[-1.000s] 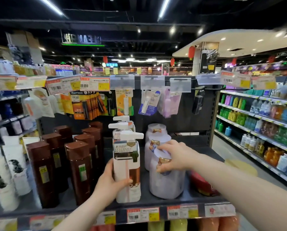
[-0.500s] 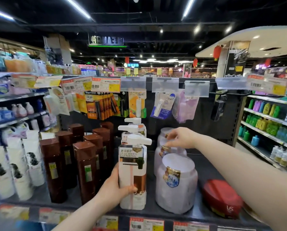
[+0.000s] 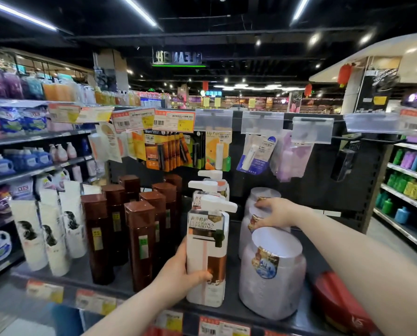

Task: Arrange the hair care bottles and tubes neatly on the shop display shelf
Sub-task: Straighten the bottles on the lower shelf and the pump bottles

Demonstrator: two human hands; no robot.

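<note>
Looking down at a dark shop shelf (image 3: 81, 280) packed with hair stuff. Got the left hand (image 3: 178, 275) clamped on the lower half of a white pump bottle (image 3: 207, 251), fingers (image 3: 182, 248) wrapped round the back, thumb lying across the front by the copper patch. Standing upright right at the front edge of the shelf, two more pumps of the same type lined up straight behind.

Over to the right, got the right hand (image 3: 275, 213) coming in from above, fingers (image 3: 267, 204) curled down and grasping the lid of the middle jar (image 3: 246, 234) (pale lilac, gold seal on the rim). Sits between the front jar (image 3: 273, 275), just beside the pump bottle, and the back jar (image 3: 263, 192), all three in one row front to back. Can't tell whether touching each other or not.

Left of the pumps, seeing a block of tall brown bottles (image 3: 139, 246), all upright, then white tubes (image 3: 52, 238) standing further left. Also spotting a red tub (image 3: 341, 301) tilted at the far right end of the shelf, just beside the front jar. Up top, lip balm packs (image 3: 217, 149) hanging on hooks, plus price tags (image 3: 96, 301) stuck along the shelf's front lip
</note>
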